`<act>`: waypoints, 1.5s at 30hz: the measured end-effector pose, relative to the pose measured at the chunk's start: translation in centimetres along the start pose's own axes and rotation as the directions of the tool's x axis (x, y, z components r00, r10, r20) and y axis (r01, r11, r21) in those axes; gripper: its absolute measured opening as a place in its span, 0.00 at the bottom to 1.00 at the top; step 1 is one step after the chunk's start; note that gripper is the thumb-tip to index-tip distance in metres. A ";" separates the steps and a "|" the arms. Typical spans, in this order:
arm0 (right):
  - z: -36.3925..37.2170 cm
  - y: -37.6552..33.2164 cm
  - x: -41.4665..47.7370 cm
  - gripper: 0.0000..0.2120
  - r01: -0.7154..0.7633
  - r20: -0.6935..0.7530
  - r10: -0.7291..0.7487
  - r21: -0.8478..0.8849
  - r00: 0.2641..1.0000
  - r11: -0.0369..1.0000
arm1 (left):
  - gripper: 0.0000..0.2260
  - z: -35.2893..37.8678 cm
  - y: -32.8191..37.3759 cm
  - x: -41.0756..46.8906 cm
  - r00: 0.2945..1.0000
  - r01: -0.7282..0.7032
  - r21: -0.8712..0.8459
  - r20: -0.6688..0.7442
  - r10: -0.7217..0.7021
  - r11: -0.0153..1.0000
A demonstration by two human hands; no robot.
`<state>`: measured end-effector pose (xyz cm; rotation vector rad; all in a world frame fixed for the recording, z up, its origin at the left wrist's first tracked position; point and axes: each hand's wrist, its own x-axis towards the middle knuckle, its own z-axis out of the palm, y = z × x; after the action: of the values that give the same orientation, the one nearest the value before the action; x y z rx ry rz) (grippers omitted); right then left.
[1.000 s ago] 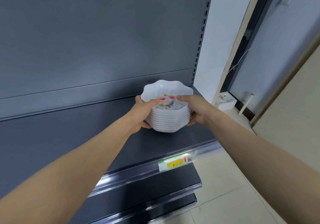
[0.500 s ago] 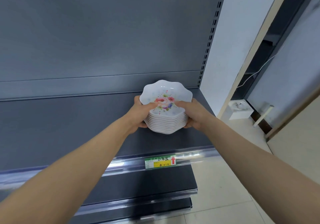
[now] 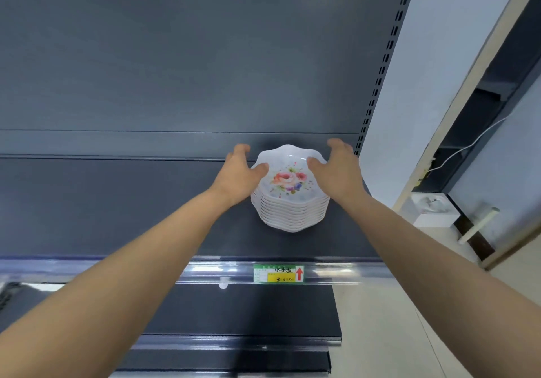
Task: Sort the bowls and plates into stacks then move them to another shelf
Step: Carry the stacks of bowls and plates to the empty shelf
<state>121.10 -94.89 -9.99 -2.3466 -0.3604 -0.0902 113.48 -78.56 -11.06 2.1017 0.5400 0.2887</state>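
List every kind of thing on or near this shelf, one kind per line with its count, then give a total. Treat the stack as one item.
Stack of floral bowls: 1
Shelf price tag: 1
Hand: 2
White box on the floor: 1
White tube by the wall: 1
Total: 6

The bowls look like smooth, shiny plastic; the shelf is dull grey metal with a shiny front rail
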 end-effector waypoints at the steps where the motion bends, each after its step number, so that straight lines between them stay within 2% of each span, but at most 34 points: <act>1: -0.5 -1.2 -0.2 0.27 0.095 0.008 -0.094 -0.068 0.995 0.993 | 0.28 -0.9 0.6 -0.6 0.997 -0.071 0.081 -0.014 0.072 0.994; 4: -1.2 -4.6 -1.2 0.24 0.356 0.148 -0.326 -0.302 0.934 0.884 | 0.25 -4.0 1.9 -2.6 0.963 -0.243 0.354 -0.024 0.269 0.903; 7: -0.9 -8.2 -2.3 0.23 0.542 0.275 -0.468 -0.410 0.840 0.733 | 0.23 -7.9 2.0 -4.6 0.911 -0.283 0.661 -0.042 0.411 0.695; 10: 0.4 -12.6 -3.5 0.22 0.664 0.319 -0.588 -0.461 0.743 0.589 | 0.20 -12.5 1.0 -6.7 0.879 -0.220 0.808 -0.080 0.471 0.547; 15: 4.4 -22.7 -7.1 0.21 0.823 0.339 -0.767 -0.390 0.545 0.413 | 0.17 -22.2 -2.3 -11.3 0.860 -0.011 0.895 -0.219 0.461 0.446; 22: 12.7 -38.4 -16.3 0.19 0.961 0.281 -0.930 -0.207 0.237 0.182 | 0.15 -37.0 -9.2 -21.0 0.810 0.336 0.880 -0.451 0.374 0.335; 32: 23.3 -55.0 -29.7 0.18 0.996 0.193 -0.977 0.041 -0.087 -0.081 | 0.18 -51.3 -17.3 -34.3 0.651 0.664 0.703 -0.711 0.265 0.253; 39: 30.3 -63.4 -35.5 0.16 0.956 0.111 -0.961 0.184 -0.253 -0.230 | 0.16 -57.7 -21.7 -38.8 0.530 0.807 0.566 -0.820 0.216 0.169; 45: 36.1 -69.9 -36.9 0.18 0.917 0.037 -0.946 0.257 -0.323 -0.304 | 0.15 -62.8 -24.6 -38.6 0.461 0.870 0.486 -0.863 0.206 0.088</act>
<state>64.42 -30.74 4.99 -1.0971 -2.3825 -0.5682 47.87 -39.37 3.17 2.6954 2.5558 0.7179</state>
